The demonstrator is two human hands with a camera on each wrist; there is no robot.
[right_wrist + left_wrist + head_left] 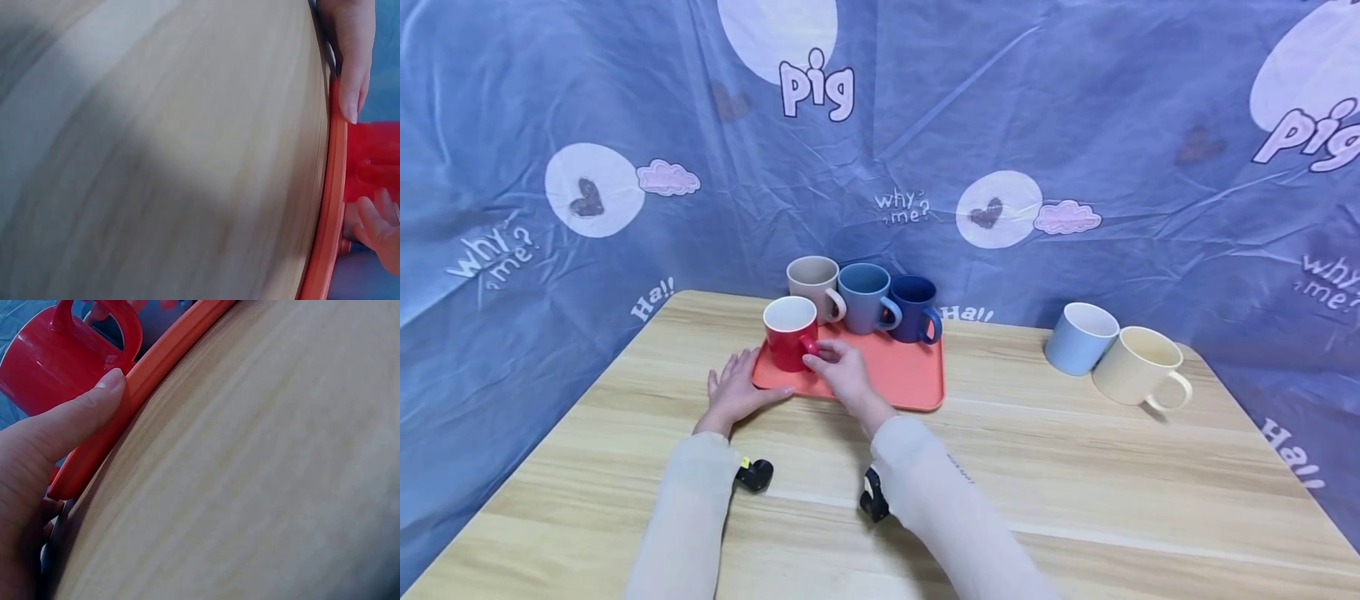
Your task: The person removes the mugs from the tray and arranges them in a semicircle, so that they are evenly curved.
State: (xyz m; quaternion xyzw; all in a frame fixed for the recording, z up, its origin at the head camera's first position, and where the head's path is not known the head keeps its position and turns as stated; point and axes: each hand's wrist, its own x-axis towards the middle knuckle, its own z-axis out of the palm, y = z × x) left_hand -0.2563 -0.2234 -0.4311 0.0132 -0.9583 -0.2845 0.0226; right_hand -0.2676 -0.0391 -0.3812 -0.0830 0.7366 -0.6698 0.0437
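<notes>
A red mug (792, 340) with a white inside stands at the left front of an orange tray (901, 375). My left hand (737, 393) is at the tray's left front corner, fingers spread, its thumb (94, 406) lying against the rim (162, 356). Beside the red mug's handle (128, 331) is my right hand (844, 373). Its fingers (372, 215) look loosely parted and not closed round the handle. Along the tray's back stand a beige mug (811, 279), a blue mug (865, 300) and a navy mug (913, 308), handles toward the right.
To the right, on the wooden table (1037, 450), a light blue mug (1078, 340) and a cream mug (1131, 367) stand together. The cream one's handle points right. A blue printed cloth (917, 125) hangs behind the table and along its sides.
</notes>
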